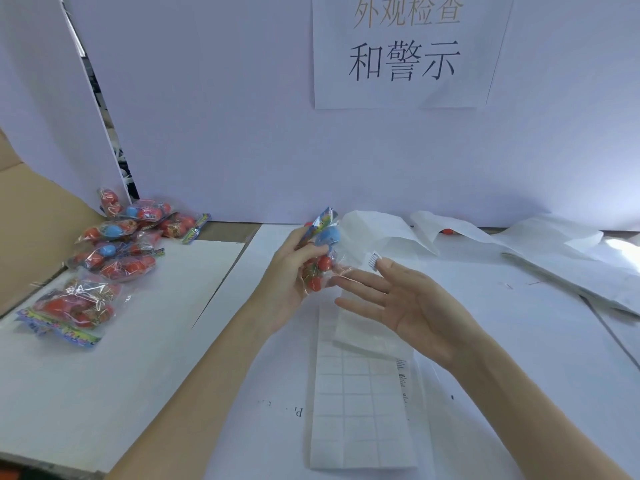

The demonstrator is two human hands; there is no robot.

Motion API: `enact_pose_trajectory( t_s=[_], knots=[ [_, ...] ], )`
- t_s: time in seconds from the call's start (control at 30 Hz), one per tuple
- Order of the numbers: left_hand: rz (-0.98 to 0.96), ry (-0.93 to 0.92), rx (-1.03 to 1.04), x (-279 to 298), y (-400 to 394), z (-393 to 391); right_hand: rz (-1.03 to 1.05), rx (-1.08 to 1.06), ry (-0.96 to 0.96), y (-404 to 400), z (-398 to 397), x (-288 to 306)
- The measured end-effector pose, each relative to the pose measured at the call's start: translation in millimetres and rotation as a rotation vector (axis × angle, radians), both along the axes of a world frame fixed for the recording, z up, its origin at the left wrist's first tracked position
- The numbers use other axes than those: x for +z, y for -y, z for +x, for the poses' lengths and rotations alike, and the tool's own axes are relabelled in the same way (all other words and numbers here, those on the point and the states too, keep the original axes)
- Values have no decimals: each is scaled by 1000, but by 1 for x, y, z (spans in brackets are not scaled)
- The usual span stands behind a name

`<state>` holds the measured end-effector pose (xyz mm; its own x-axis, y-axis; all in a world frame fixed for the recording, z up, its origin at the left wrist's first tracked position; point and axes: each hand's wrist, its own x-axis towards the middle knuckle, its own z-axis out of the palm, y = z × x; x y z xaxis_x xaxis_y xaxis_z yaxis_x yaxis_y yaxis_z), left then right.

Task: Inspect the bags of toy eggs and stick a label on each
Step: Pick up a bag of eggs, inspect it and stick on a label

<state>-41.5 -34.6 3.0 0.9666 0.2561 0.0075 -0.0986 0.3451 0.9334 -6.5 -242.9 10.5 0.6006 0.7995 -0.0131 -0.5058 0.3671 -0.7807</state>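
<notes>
My left hand (pixel 294 275) grips a clear bag of toy eggs (pixel 323 251) above the table's middle; the bag holds a blue egg and red ones and has a colourful header. My right hand (pixel 391 299) is beside it, palm up and fingers straight, with a small printed label (pixel 373 260) stuck on a fingertip close to the bag. Below the hands lies a label sheet (pixel 360 403), mostly peeled to a bare grid, with a few printed labels at its right edge.
A heap of egg bags (pixel 128 237) lies at the back left, with another bag (pixel 74 308) nearer. Used white backing sheets (pixel 540 244) sprawl at the back right. A white partition with a printed sign (pixel 401 50) closes the back. A cardboard box (pixel 31 209) stands at the left.
</notes>
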Motion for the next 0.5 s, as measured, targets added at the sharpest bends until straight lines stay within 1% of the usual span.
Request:
enact_pose_trajectory(
  t_s=[0.03,0.1,0.2,0.3,0.4,0.5],
  knots=[
    [23,9,-32,1,-2,0,-13,-4,-3,0,0,0],
    [136,33,10,1,-5,-1,-54,-57,-6,-1,0,0],
    [249,54,159,0,-9,-4,-121,-240,45,-2,1,-1],
    [316,105,173,1,-7,-5,-192,-416,143,-1,3,-3],
    [378,149,160,1,-2,-4,-253,-456,213,-2,3,-2],
    [428,152,127,-2,3,-4,-307,-465,291,-6,1,-4]
  ],
)
